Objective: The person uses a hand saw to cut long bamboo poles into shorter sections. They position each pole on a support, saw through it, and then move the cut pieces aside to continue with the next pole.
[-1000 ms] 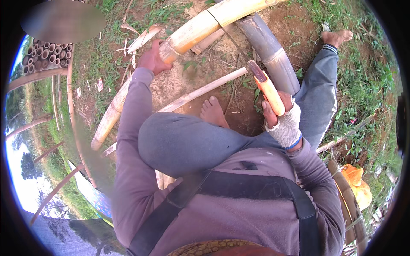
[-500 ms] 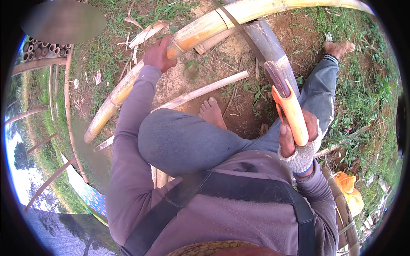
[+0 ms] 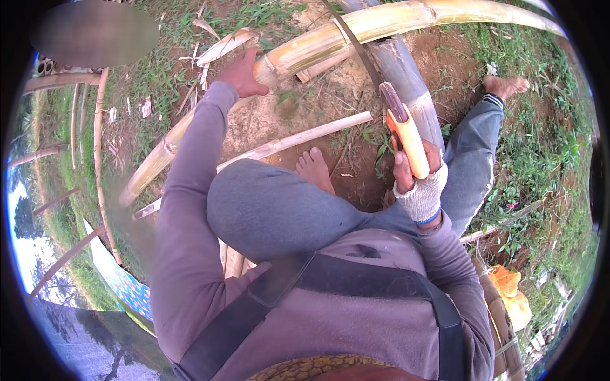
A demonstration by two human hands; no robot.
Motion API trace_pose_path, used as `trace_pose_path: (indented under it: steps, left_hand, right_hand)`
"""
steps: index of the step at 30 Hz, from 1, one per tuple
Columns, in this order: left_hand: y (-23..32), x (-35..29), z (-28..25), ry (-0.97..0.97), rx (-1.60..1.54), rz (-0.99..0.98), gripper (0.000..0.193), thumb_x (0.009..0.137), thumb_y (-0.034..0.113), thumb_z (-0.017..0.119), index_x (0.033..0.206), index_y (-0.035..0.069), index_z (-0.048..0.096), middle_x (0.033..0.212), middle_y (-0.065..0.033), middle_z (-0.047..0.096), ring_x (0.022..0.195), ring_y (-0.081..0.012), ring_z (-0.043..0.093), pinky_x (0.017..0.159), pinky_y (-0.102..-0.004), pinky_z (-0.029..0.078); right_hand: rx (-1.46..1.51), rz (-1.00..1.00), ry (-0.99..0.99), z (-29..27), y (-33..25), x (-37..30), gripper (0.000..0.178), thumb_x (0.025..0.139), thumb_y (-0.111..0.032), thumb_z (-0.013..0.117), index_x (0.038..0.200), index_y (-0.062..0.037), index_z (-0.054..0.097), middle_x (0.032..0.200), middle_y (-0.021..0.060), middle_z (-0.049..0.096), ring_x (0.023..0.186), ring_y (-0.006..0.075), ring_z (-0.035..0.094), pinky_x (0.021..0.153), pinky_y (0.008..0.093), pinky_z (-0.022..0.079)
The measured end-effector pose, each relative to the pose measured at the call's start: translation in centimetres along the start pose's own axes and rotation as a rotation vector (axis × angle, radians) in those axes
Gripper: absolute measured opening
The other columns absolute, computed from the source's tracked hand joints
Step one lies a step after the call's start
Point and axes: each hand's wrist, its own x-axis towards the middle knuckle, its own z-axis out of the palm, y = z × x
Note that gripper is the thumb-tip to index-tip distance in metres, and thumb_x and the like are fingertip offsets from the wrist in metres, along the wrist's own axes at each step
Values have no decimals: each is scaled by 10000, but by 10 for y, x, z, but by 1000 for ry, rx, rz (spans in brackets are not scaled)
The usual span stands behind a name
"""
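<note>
A long yellowish bamboo pole (image 3: 305,51) runs from the left up across the far side. My left hand (image 3: 244,73) is closed over it beside a node, with the thumb on the near side. My right hand (image 3: 419,168), in a white fingerless glove, is wrapped round the orange handle of a handsaw (image 3: 406,143). The dark saw blade (image 3: 357,47) lies across the pole, to the right of my left hand, and its far end runs out at the top edge. Under the pole lies a thick greyish bamboo log (image 3: 403,79).
A thin split bamboo strip (image 3: 305,134) lies near my bare foot (image 3: 314,170). My other leg (image 3: 476,149) stretches out to the right. An orange bag (image 3: 508,295) sits at lower right beside bamboo poles. A bamboo frame (image 3: 98,165) stands at left.
My right hand and the saw have moved forward and to the left, pushing the blade farther across the pole. My left hand stays on the pole, which has shifted slightly in view.
</note>
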Motion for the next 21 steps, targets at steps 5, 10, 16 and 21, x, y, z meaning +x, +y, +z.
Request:
trace_pose_path:
  steps: [5,10,16,21]
  left_hand:
    - [32,-16,24,195,179,-51,1067,694,425,950,1579,148,422,1385,-281,657,1316,-435,642,1111,-488,527]
    - [10,6,-8,-93,-67,19,1080,671,377,963,1577,78,457,1471,-257,623,1299,-429,653,1100,-502,533]
    - [-11,15,6,-42,-178,125,1088,678,435,944,1592,112,449,1473,-273,618,1265,-452,671,1084,-501,538]
    - [34,-20,23,255,92,-23,1060,683,467,954,1570,159,463,1338,-217,708,1255,-413,688,1038,-538,558]
  right_hand:
    - [-72,-63,-38,4,8,6,296,946,-120,797,1178,-34,635,1039,166,698,802,339,700,699,424,568]
    - [35,36,-23,12,14,11,321,957,-162,819,1177,-5,648,1004,166,715,777,317,705,711,401,568]
    - [86,104,-3,22,14,18,297,974,-172,802,1167,7,665,969,158,730,775,272,717,722,383,569]
    - [69,63,8,33,16,33,263,985,-177,792,1136,0,670,897,134,719,719,278,713,693,379,566]
